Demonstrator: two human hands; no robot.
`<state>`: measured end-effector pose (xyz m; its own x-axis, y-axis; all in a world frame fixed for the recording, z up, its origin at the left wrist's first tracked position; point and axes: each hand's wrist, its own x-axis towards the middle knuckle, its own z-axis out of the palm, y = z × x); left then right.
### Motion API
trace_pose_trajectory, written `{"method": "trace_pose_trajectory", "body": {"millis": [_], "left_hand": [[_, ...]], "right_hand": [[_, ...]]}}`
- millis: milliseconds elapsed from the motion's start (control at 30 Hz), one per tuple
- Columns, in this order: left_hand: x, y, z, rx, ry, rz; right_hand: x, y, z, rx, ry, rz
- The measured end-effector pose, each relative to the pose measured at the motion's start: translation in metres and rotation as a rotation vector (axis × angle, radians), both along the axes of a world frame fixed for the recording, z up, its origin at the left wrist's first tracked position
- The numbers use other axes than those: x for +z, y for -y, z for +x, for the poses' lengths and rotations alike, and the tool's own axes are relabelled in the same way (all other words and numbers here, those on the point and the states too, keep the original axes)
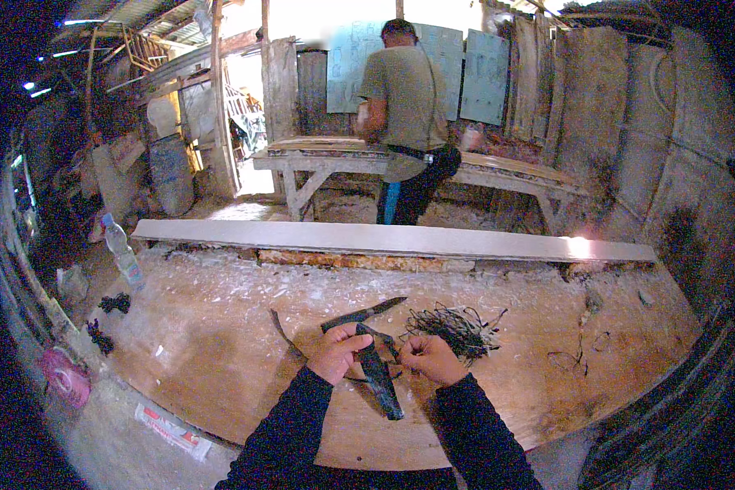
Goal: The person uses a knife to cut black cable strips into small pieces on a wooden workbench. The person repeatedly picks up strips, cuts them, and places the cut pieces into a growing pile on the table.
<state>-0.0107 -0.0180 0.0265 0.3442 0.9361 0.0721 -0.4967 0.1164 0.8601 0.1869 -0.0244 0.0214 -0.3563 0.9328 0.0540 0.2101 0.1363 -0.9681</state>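
Note:
In front of me, my left hand grips a dark, flat, long piece, thumb on top; it looks like black rubber, though I cannot be sure. My right hand is closed in a pinch at the right of that piece, where a thin dark strip runs toward its fingertips. What exactly sits between them is too small to tell. Beyond my left hand lies a dark, pointed, blade-like piece. A narrow dark strip curves out at its left. Past my right hand rests a tangled bundle of thin black cords.
The wooden table carries white flakes and a long pale board along its far edge. A plastic bottle and black clumps are at left. Another person stands at a wooden bench beyond.

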Motion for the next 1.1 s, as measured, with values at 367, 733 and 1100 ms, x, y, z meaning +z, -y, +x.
{"method": "trace_pose_trajectory", "body": {"millis": [367,733,1100], "left_hand": [[-0.002,-0.023,-0.038,0.398,0.506,0.001],[-0.002,-0.029,-0.134,0.05,1.193,0.285],[0.003,-0.012,-0.026,0.319,-0.188,0.0]], "right_hand": [[0.001,0.001,0.005,-0.199,0.654,0.262],[0.008,0.004,0.013,-0.189,0.853,0.16],[-0.008,-0.01,0.017,-0.219,0.347,0.11]]}}
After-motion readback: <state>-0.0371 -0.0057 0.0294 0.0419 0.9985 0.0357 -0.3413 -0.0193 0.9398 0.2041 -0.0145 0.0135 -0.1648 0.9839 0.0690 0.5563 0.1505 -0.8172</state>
